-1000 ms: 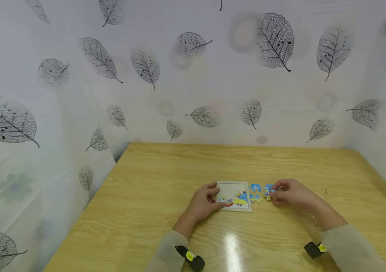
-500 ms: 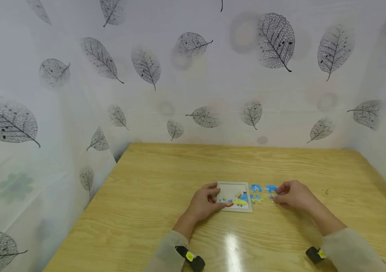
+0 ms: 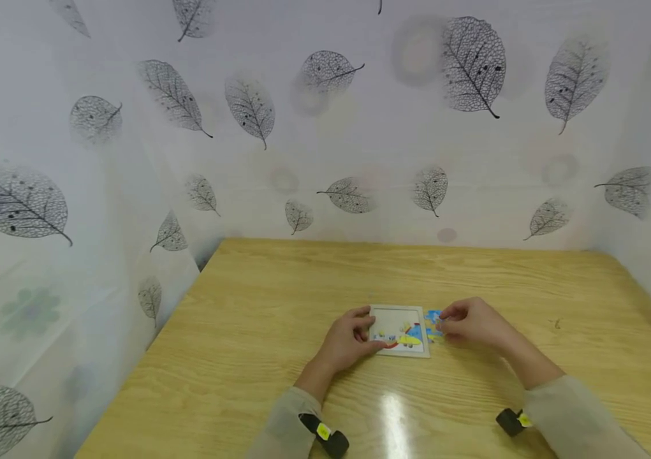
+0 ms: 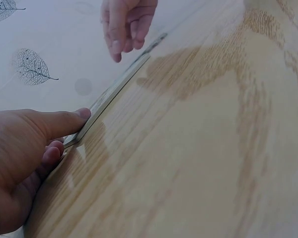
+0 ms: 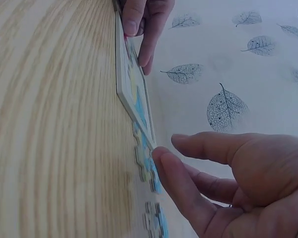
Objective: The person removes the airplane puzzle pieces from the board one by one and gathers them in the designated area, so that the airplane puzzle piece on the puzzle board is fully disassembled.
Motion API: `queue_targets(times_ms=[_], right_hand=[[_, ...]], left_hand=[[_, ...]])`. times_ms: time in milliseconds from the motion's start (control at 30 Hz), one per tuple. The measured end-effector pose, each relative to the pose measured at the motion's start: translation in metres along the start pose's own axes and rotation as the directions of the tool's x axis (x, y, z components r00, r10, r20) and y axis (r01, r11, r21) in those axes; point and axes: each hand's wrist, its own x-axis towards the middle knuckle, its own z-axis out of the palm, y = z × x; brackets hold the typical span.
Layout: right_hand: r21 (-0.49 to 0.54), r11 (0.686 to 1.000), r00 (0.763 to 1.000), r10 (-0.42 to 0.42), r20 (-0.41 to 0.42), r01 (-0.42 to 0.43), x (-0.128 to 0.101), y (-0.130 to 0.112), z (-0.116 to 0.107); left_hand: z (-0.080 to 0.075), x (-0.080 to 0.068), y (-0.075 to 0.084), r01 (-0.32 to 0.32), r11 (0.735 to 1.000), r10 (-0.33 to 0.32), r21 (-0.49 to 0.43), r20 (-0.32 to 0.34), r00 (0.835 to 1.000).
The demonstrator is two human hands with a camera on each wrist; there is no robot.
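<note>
My left hand [image 3: 348, 339] holds the left edge of a small white puzzle tray [image 3: 426, 354], with the thumb on its lower left corner. Part of a picture shows in the tray, with a yellow piece [image 3: 409, 340] and a blue one near the lower right. My right hand [image 3: 472, 322] hovers low beside the tray, fingertips over loose blue and yellow jigsaw pieces [image 3: 433, 315]. In the right wrist view its thumb and forefinger stand slightly apart at the tray corner, with nothing visible between them. More jigsaw pieces [image 5: 155, 220] lie flat below those fingers.
The wooden table [image 3: 302, 287] carries the tray near its middle. A white curtain [image 3: 382, 140] with leaf prints stands behind the table and at both sides. Black wrist cameras [image 3: 331, 440] sit on both sleeves.
My right hand has moved left from the outer jigsaw pieces to those right beside the tray. The left hand keeps its grip on the tray; the head view has shifted slightly.
</note>
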Motion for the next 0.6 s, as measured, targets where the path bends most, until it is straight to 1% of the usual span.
queue_targets(times_ms=[67, 167, 333, 433, 600], right_hand=[[0.054, 0.999, 1.000, -0.011, 0.027, 0.010, 0.003, -0.003, 0.004], [0.106, 0.994, 0.998, -0.031, 0.062, 0.024, 0.006, -0.007, 0.011], [0.139, 0.990, 0.993, -0.052, 0.109, 0.036, 0.012, -0.008, 0.022], [0.134, 0.990, 0.990, -0.051, 0.128, 0.034, 0.014, -0.008, 0.027], [0.069, 0.997, 0.994, -0.040, 0.105, 0.033, 0.013, -0.013, 0.033]], left_hand=[[0.000, 0.000, 0.000, 0.000, 1.000, 0.000, 0.000, -0.001, 1.000], [0.000, 0.001, 0.002, 0.004, 1.000, -0.004, 0.001, -0.001, 1.000], [-0.002, 0.001, 0.003, -0.003, 1.000, 0.003, 0.013, 0.000, 1.000], [-0.002, 0.001, 0.003, -0.022, 1.000, 0.022, 0.014, -0.004, 1.000], [-0.003, 0.000, 0.003, -0.020, 0.999, 0.019, 0.025, 0.001, 1.000]])
